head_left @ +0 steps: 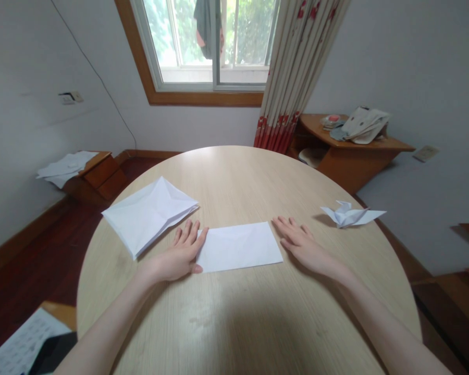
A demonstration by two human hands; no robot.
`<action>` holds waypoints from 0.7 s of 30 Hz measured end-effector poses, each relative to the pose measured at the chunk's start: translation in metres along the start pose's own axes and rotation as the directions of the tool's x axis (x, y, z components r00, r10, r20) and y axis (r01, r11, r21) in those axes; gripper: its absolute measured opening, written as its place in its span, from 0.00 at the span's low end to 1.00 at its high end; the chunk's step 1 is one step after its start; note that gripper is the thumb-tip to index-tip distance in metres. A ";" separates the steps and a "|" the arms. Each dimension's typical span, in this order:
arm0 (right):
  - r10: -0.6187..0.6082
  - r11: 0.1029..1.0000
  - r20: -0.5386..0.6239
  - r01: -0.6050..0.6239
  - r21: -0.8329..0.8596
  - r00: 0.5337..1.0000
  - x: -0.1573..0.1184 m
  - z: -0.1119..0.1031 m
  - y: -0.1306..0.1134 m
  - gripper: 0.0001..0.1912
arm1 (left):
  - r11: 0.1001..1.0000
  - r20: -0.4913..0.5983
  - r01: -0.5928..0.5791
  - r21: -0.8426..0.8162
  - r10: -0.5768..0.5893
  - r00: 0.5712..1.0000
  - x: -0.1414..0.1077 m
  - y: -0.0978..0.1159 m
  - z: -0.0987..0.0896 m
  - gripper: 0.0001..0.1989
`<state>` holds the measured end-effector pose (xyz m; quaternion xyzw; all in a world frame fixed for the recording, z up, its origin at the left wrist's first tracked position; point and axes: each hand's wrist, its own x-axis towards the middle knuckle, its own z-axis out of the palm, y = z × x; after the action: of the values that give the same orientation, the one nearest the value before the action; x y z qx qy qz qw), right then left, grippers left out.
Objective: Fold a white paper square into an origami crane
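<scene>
A white paper folded into a rectangle (239, 247) lies flat on the round wooden table (234, 323). My left hand (182, 252) rests at its left edge, fingers spread, with the thumb by the lower left corner. Just beyond the right edge, my right hand (303, 245) lies on the tabletop with its fingers apart, holding nothing. Behind my left hand is a stack of creased white paper sheets (148, 213). A folded white paper bird (347, 214) stands at the right side of the table.
Papers lie on a small wooden cabinet (101, 174) at the left. A corner desk (359, 151) holding a cloth bag (365, 125) stands back right, beside a curtain (293, 67). A printed sheet (33, 338) and a dark object are at the lower left.
</scene>
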<state>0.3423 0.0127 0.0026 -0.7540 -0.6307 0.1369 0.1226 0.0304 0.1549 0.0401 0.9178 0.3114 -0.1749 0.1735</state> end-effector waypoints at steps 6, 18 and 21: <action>-0.293 0.949 -0.328 0.314 0.012 0.898 0.003 0.017 -0.041 0.24 | 0.999 0.042 0.001 0.048 -0.003 0.999 -0.001 0.005 -0.005 0.45; -0.431 0.886 0.049 0.433 -0.167 0.901 0.006 0.027 -0.058 0.28 | 0.989 -0.174 -0.148 -0.015 0.143 0.974 -0.001 -0.003 -0.007 0.50; -0.420 0.886 0.055 0.423 -0.191 0.906 0.006 0.027 -0.060 0.28 | 0.961 -0.274 -0.268 -0.074 0.239 0.931 0.000 0.005 -0.007 0.46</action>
<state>0.2782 0.0293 -0.0012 -0.6066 -0.7905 0.0477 0.0698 0.0348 0.1542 0.0476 0.9543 0.2197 -0.0103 0.2021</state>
